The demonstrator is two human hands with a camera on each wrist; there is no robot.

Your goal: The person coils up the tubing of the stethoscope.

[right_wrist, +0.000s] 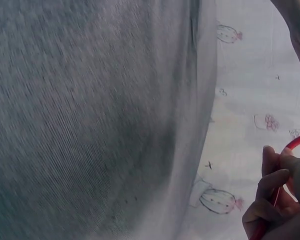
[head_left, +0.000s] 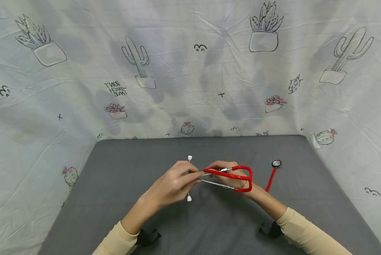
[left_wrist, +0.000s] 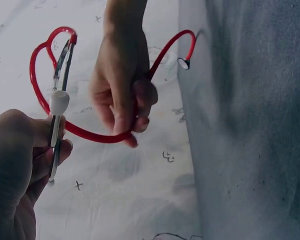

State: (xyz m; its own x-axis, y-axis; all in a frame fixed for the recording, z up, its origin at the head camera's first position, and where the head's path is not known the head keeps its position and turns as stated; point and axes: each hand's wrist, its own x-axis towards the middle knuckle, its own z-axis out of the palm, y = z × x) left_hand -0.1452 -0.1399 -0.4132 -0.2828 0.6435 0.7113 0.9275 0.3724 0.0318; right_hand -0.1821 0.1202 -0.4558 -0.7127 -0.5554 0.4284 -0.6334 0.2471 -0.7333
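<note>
Head view shows a table point(head_left: 120, 198) covered in grey felt-like cloth, enclosed at the back and both sides by a pale, creased sheet point(head_left: 177, 63) printed with potted cacti and small lettering. Over the middle of the table, a red stethoscope point(head_left: 238, 176) is held above the surface between both hands. Its red tubing forms a loop at the 3 o'clock side of the hands, then trails off toward 2 o'clock, ending in a round chest piece point(head_left: 276, 163) lying on the cloth. Two thin metal ear tubes run toward 9 o'clock; the white ear tips point(head_left: 189, 158) stand at 12 and 6 o'clock of the left hand. Left hand point(head_left: 174, 184) pinches the metal tubes between thumb and fingertips. Right hand point(head_left: 228, 175) is curled around the red tubing, confirmed by the left wrist view. Both sleeves point(head_left: 308, 230) are beige.
</note>
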